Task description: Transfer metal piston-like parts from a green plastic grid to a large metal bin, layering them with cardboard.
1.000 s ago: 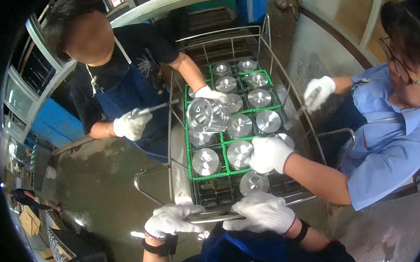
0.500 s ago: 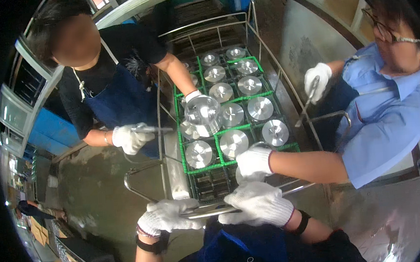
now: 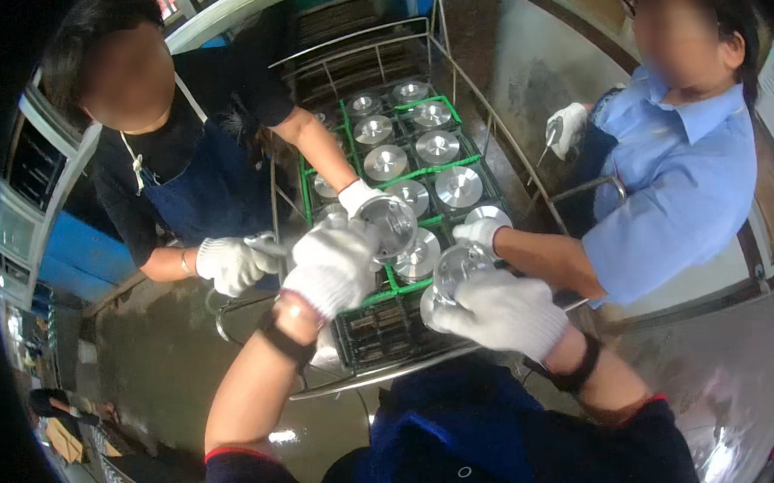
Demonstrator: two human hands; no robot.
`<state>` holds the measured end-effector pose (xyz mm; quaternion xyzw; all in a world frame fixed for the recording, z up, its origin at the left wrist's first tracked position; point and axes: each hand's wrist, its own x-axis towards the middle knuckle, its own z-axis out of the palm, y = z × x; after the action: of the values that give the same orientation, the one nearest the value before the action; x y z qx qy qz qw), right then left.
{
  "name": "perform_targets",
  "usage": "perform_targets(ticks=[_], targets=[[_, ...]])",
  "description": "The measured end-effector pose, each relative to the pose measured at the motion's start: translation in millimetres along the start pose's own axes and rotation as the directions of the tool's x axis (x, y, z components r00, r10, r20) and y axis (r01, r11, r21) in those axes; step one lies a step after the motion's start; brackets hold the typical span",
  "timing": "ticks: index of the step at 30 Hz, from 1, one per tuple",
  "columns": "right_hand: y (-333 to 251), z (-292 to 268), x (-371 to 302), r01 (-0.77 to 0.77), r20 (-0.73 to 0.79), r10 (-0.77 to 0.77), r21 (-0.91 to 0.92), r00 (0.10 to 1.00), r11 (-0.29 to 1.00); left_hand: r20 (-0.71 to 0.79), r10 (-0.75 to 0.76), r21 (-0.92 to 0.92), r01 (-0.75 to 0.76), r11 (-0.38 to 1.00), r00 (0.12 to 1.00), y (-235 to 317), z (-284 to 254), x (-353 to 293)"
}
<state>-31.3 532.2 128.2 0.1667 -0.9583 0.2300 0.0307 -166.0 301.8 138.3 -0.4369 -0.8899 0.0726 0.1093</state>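
Note:
My left hand [image 3: 330, 263], in a white knit glove, reaches over the left front of a dark rack of round metal parts. Its blurred fingers meet the left edge of a shiny metal part [image 3: 389, 227], which a co-worker's gloved hand [image 3: 361, 196] holds from behind. At the front right, my gloved right hand [image 3: 508, 309] closes around the near side of another shiny round metal part [image 3: 459, 268]. A second co-worker's gloved hand [image 3: 480, 235] is at that part's far side. Several more metal discs [image 3: 437, 147] stand in rows between green-wrapped dividers [image 3: 404, 288].
A metal rail [image 3: 370, 379] runs along the cart's near edge, with more rails [image 3: 485, 109] at the sides. The left co-worker's other gloved hand [image 3: 232, 266] is beside the cart. The right co-worker's other hand [image 3: 568, 130] holds a thin tool. Wet floor [image 3: 171, 364] lies left.
Both my hands have left the near rail and moved forward over the rack, to the metal parts. The right co-worker's tool hand has shifted back, and the cart sits slightly further left in view.

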Motion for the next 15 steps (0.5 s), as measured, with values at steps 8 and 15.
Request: perform_targets(ticks=[8,15], targets=[[48.4,58.5,64.3,-0.193,0.69,0.206,-0.098,0.694,0.976,0.281,0.223,0.135,-0.268,0.954,0.933,5.3,111.9,44.4],[61.4,71.8,58.9,-0.35,0.539,0.332,-0.071,0.774,0.934,0.182,0.167,0.396,-0.227,0.89,0.969,36.3,184.6,79.9]])
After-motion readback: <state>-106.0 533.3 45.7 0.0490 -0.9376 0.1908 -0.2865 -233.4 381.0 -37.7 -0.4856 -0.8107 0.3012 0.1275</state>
